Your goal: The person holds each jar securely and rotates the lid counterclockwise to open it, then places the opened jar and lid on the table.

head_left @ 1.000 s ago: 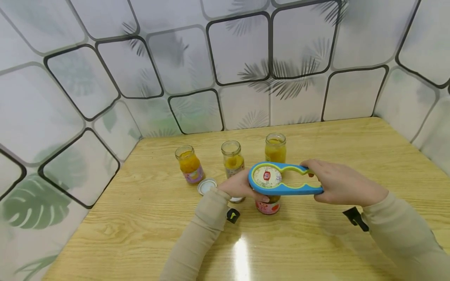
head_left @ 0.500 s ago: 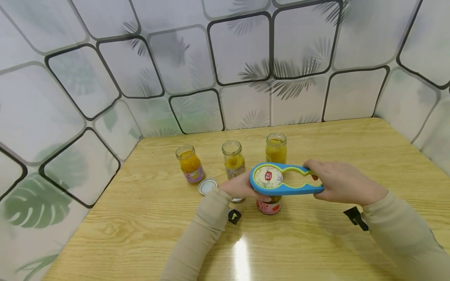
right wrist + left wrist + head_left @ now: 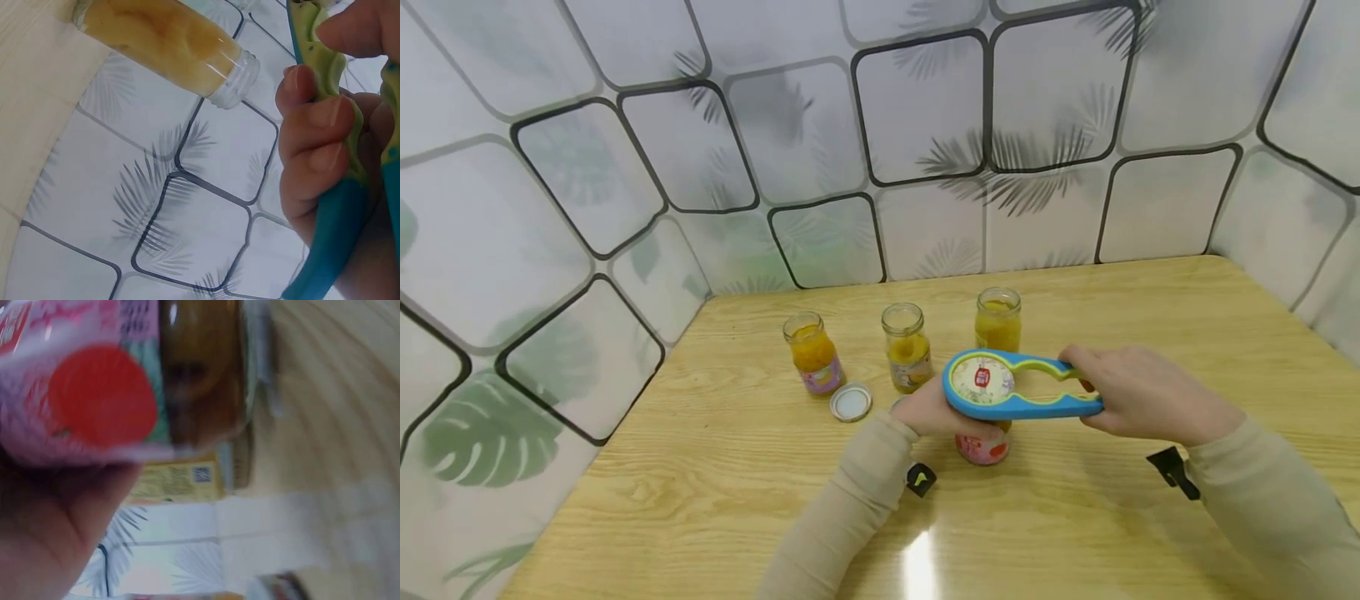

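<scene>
My left hand (image 3: 936, 408) grips a glass jar with a pink label (image 3: 983, 450), standing on the table; in the left wrist view the label's red circle and the brownish contents show. Around its printed lid (image 3: 981, 379) sits the round end of a blue and yellow jar opener (image 3: 1052, 408). The opener's two handles reach rightward into my right hand (image 3: 1150, 396). In the right wrist view, fingers (image 3: 319, 119) curl round one blue handle and the thumb lies at the other side. My left hand and the opener hide the jar's upper part.
Behind stand three lidless glass jars of yellow-orange fruit: a left one (image 3: 816, 354), a middle one (image 3: 908, 350) and a right one (image 3: 998, 321). A loose lid (image 3: 852, 402) lies upturned on the wooden table (image 3: 700, 475). A patterned wall (image 3: 925, 225) borders the back.
The whole head view has shifted slightly. My left wrist has moved a little to the right, uncovering the loose lid. The opener stays on the jar's lid, with both hands still holding on.
</scene>
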### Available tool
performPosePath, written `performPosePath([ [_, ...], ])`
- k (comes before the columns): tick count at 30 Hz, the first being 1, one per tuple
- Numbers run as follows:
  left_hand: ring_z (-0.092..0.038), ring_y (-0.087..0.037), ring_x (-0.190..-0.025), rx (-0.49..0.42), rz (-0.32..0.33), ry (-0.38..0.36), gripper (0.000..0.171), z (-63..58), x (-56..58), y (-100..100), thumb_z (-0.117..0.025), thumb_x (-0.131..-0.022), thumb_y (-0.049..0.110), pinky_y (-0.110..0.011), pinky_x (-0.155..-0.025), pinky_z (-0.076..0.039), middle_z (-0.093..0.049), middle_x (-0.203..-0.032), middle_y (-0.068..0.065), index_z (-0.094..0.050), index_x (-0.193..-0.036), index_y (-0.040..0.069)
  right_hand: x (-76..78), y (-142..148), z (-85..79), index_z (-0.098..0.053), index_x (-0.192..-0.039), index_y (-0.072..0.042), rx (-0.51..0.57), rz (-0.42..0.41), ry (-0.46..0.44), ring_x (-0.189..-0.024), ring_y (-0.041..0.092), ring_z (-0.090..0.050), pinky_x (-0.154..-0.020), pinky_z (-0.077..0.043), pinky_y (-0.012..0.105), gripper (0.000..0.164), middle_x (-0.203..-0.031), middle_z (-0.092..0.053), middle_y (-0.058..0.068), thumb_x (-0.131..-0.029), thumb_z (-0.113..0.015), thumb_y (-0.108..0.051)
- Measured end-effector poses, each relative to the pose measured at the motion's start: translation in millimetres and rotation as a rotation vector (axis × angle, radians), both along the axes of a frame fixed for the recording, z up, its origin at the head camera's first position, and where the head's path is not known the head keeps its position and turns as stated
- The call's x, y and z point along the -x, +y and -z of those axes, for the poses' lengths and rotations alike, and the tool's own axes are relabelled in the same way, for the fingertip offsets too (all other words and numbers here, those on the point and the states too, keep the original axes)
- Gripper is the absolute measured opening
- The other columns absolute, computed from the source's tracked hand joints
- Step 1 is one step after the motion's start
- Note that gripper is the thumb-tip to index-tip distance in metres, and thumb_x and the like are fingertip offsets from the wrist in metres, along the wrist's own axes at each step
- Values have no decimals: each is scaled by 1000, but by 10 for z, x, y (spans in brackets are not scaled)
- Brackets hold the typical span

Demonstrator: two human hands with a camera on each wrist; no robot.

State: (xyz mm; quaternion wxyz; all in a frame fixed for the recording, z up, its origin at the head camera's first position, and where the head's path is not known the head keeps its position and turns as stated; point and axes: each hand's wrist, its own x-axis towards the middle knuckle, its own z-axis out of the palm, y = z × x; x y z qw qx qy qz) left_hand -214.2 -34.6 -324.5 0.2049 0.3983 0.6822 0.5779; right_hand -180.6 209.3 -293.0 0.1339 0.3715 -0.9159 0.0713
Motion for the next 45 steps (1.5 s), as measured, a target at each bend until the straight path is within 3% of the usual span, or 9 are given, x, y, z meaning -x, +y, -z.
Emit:
performPosePath([
  [4, -49, -3, -95, -20, -121, 44, 61, -111, -85, -2, -69, -65, -14, -26, -90, -39, -52, -111, -19, -44, -119, -4, -36, -19, -53, -48, -97, -3, 34, -7, 80, -46, 2, -41, -41, -37, 22, 48, -64, -53, -6, -59, -75, -12],
  [9, -52, -10, -97, -153, -349, 144, 54, -200, -203, 38, -68, -68, -11, -27, -86, -42, -54, -109, -19, -45, -117, -4, -55, -82, -148, -49, -96, 0, 101, -20, 201, -44, 0, -34, -38, -33, 20, 46, -63, -50, -6, -58, -73, -10],
  [14, -57, -20, -94, -291, -597, 336, 51, -92, -188, 92, -71, -64, -7, -28, -82, -45, -59, -102, -18, -52, -111, -5, -92, -235, -199, -51, -93, 2, 130, 2, 287, -44, 1, -33, -37, -31, 20, 43, -60, -47, -7, -57, -73, -10],
  [17, -59, -19, -90, -283, -765, 438, 54, -9, -134, 122, -75, -59, -2, -26, -80, -46, -62, -97, -14, -55, -109, -2, -148, -338, -207, -52, -89, 4, 117, 41, 317, -41, 2, -31, -35, -29, 20, 39, -55, -45, -6, -58, -72, -9],
  [20, -60, -14, -84, -255, -865, 496, 53, 16, -116, 134, -77, -56, 2, -23, -74, -48, -64, -92, -10, -57, -106, 0, -198, -406, -201, -51, -84, 5, 101, 76, 336, -39, 4, -29, -33, -27, 19, 35, -52, -41, -4, -58, -71, -7],
  [26, -61, -14, -81, -239, -860, 629, 53, 26, -89, 113, -78, -53, 5, -21, -72, -48, -65, -88, -9, -59, -102, 0, -211, -416, -180, -50, -81, 5, 78, 72, 363, -38, 5, -30, -32, -28, 20, 36, -53, -41, -2, -55, -72, -8],
  [29, -62, -15, -81, -241, -846, 647, 51, 33, -82, 100, -77, -53, 6, -20, -72, -48, -65, -87, -11, -60, -100, -1, -202, -403, -179, -50, -80, 3, 75, 61, 354, -39, 5, -31, -32, -29, 21, 37, -54, -40, -2, -54, -73, -9],
  [38, -62, -20, -83, -208, -784, 559, 50, 55, -86, 79, -76, -55, 4, -23, -73, -48, -65, -89, -12, -59, -101, -3, -218, -388, -213, -46, -75, -3, 48, 64, 282, -41, 5, -28, -35, -25, 21, 31, -56, -34, -5, -58, -72, -9],
  [45, -61, -19, -84, -235, -717, 551, 50, 41, -78, 66, -76, -56, 3, -23, -74, -48, -64, -90, -14, -58, -102, -4, -228, -386, -223, -44, -75, -3, 27, 73, 284, -41, 6, -27, -35, -25, 22, 30, -57, -34, -4, -57, -69, -5],
])
